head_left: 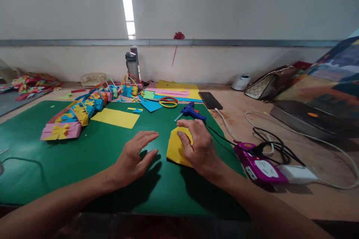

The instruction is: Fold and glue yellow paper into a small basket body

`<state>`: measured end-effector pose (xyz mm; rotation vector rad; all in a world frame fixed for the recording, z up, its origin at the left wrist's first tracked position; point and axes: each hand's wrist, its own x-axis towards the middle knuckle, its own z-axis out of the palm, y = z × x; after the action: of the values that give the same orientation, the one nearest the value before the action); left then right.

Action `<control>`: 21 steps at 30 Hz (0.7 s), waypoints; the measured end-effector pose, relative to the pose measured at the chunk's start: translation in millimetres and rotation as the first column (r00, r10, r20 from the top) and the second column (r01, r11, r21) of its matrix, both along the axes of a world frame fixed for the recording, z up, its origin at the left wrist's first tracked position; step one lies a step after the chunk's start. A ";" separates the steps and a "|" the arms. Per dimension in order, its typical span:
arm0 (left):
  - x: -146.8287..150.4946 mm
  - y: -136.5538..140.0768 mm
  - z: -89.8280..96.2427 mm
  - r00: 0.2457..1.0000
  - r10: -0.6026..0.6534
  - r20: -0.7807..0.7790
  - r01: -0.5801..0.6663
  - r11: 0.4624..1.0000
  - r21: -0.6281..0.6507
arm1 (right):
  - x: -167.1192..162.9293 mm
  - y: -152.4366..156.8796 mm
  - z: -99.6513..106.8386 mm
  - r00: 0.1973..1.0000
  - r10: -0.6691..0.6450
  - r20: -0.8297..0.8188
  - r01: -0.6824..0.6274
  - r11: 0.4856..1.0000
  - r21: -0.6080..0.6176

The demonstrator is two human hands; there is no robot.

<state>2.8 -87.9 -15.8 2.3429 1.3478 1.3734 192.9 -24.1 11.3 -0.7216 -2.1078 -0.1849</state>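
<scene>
A folded piece of yellow paper with slanted upper corners lies on the green mat. My right hand is over its right side, the fingers curved and the thumb apart from them. That hand hides part of the paper, and whether it touches it I cannot tell. To the left of the paper, my left hand hovers above the mat with fingers and thumb spread, holding nothing. A blue glue gun lies just beyond my right hand, its nozzle towards the left.
Small paper baskets with bows form a row at left. Yellow-handled scissors, a flat yellow sheet and stacked coloured paper lie farther back. A black phone, purple power strip and tangled cables are at right.
</scene>
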 end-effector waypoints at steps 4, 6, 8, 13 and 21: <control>0.9 6.4 -7.8 0.999 0.040 0.015 -0.038 0.994 -0.098 | 6.3 7.1 -3.0 0.976 -0.062 0.210 0.079 0.994 -0.074; 3.0 9.9 -12.2 0.999 0.035 0.024 -0.031 0.989 -0.142 | 10.7 13.0 -4.0 0.950 -0.106 0.293 0.143 0.984 -0.107; 5.8 13.4 -15.7 1.000 0.011 0.028 -0.006 0.984 -0.179 | 15.2 20.0 -3.9 0.927 -0.140 0.347 0.200 0.969 -0.144; 13.3 21.9 -17.2 0.995 -0.044 0.091 0.067 0.961 -0.267 | 20.1 28.6 -0.2 0.916 -0.086 0.392 0.224 0.920 -0.323; 14.7 28.6 -2.7 0.982 -0.137 0.126 0.163 0.961 -0.223 | 14.6 11.3 11.9 0.984 0.142 0.108 -0.100 0.940 -0.325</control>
<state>17.5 -59.2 -18.6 2.1353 1.2008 1.2094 207.5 -12.8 23.2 -0.7797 -2.3289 0.1870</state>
